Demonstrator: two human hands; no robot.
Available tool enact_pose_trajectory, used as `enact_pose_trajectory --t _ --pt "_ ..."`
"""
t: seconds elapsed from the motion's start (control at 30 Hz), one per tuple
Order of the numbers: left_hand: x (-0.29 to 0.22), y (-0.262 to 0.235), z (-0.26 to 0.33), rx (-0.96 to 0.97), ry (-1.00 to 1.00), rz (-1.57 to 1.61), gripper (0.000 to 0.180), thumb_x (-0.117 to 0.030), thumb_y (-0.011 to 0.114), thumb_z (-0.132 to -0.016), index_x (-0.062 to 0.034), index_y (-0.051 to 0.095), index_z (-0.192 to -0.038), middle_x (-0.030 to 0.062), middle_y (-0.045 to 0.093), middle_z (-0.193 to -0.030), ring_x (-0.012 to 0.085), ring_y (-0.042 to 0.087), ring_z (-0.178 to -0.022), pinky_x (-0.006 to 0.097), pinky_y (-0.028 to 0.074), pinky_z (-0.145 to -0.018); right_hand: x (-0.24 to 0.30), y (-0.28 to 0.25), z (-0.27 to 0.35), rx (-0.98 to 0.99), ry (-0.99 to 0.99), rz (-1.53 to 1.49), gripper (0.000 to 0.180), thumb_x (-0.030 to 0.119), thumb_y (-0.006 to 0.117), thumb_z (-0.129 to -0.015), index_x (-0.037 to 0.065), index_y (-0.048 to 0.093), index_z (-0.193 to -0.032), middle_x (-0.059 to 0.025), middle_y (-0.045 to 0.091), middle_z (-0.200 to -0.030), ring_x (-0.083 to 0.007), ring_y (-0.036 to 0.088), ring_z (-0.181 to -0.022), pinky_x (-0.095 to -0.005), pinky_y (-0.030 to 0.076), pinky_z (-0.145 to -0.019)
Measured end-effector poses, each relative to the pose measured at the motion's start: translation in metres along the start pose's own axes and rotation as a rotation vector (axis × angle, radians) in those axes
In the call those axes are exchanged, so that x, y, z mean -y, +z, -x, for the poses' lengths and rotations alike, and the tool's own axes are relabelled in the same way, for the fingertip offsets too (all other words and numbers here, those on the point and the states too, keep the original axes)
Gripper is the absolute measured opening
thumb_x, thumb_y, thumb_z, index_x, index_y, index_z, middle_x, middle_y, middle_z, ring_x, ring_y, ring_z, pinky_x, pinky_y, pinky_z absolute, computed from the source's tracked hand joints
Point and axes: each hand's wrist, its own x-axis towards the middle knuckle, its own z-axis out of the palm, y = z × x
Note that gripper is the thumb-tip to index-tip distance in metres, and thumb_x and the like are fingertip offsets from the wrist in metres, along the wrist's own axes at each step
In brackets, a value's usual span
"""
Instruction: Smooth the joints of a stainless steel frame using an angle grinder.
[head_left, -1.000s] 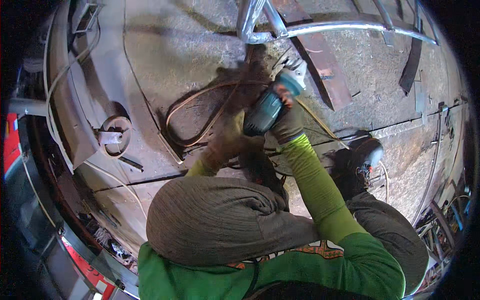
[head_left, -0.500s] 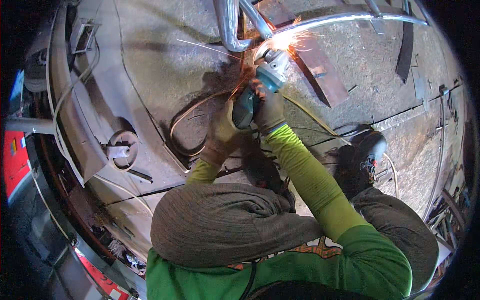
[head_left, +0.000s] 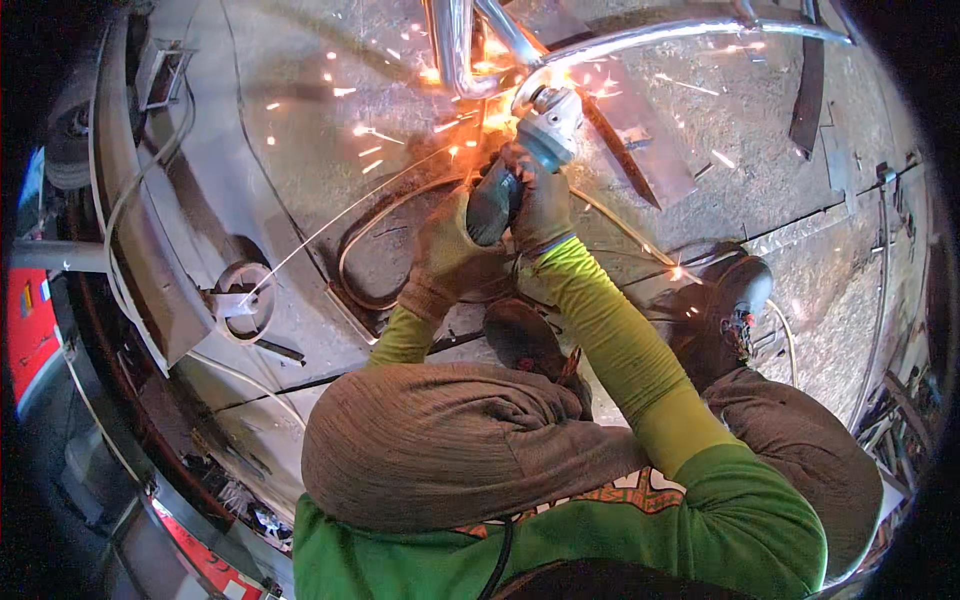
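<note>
Both my gloved hands grip an angle grinder [head_left: 546, 132] with a dark body and a silver head. My left hand [head_left: 455, 250] wraps round its rear end. Further forward, my right hand [head_left: 543, 205] is closed round the body just behind the head. The disc lies against or very close to the joint of a shiny bent metal tube frame [head_left: 640, 42]; glare hides the exact contact. Bright sparks [head_left: 495, 115] spray from there, mostly to the left and toward me.
A flat metal plate [head_left: 655, 150] lies under the frame on the worn floor. A cable [head_left: 375, 225] loops left of my hands. Further left are a round metal piece [head_left: 243, 300] and a small rectangular frame [head_left: 167, 75]. Metal scraps [head_left: 895, 440] are heaped at the right.
The sparks have spread wider, now scattering left, right and down toward my boot. My hands and the grinder have shifted only slightly.
</note>
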Motion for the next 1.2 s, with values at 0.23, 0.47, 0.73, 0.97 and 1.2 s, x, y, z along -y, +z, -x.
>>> enact_pose_trajectory --t 0.23,0.47,0.73,0.97,1.2 --pt "-0.013 -0.010 -0.003 0.111 -0.088 0.089 0.071 -0.037 0.076 -0.067 -0.0008 0.053 -0.124 0.0239 0.063 -0.105 0.0370 0.065 -0.097 0.042 0.053 -0.080 -0.007 -0.016 -0.008 0.053 -0.176 0.274 0.021 0.020 0.048 -0.096 0.001 0.057 -0.096 -0.0063 0.064 -0.102 -0.0162 0.061 -0.093 -0.0310 0.049 -0.082" --pt "0.012 0.001 0.005 0.031 0.050 -0.002 0.063 -0.032 0.079 -0.069 -0.0021 0.056 -0.121 0.0201 0.064 -0.104 0.0344 0.065 -0.095 0.040 0.053 -0.081 -0.015 -0.008 -0.009 -0.045 -0.074 -0.006 0.016 0.012 0.060 -0.085 0.002 0.065 -0.096 -0.0027 0.064 -0.085 -0.0130 0.062 -0.074 -0.0269 0.049 -0.067" --pt "0.002 -0.002 0.005 -0.124 0.187 0.036 0.056 -0.023 0.078 -0.072 -0.0014 0.056 -0.119 0.0211 0.064 -0.103 0.0365 0.066 -0.093 0.041 0.054 -0.078 -0.025 -0.011 -0.008 -0.081 -0.018 0.022 0.020 0.017 0.059 -0.086 0.001 0.065 -0.097 0.0003 0.062 -0.081 -0.0097 0.059 -0.070 -0.0232 0.047 -0.064" --pt "0.019 0.003 0.004 -0.098 0.147 -0.184 0.059 -0.026 0.078 -0.070 -0.0007 0.057 -0.118 0.0227 0.065 -0.098 0.0388 0.066 -0.089 0.042 0.055 -0.073 -0.023 -0.015 -0.015 0.032 -0.124 -0.005 0.017 0.017 0.060 -0.083 0.004 0.063 -0.094 -0.0028 0.061 -0.082 -0.0134 0.061 -0.073 -0.0284 0.051 -0.066" --pt "-0.006 -0.006 0.038 0.066 -0.096 0.008 0.068 -0.027 0.081 -0.068 0.0008 0.054 -0.124 0.0242 0.063 -0.106 0.0414 0.064 -0.095 0.043 0.054 -0.080 -0.047 -0.040 0.001 0.102 -0.170 0.008 0.024 0.023 0.062 -0.087 0.002 0.064 -0.098 -0.0046 0.065 -0.086 -0.0167 0.061 -0.074 -0.0301 0.051 -0.069"
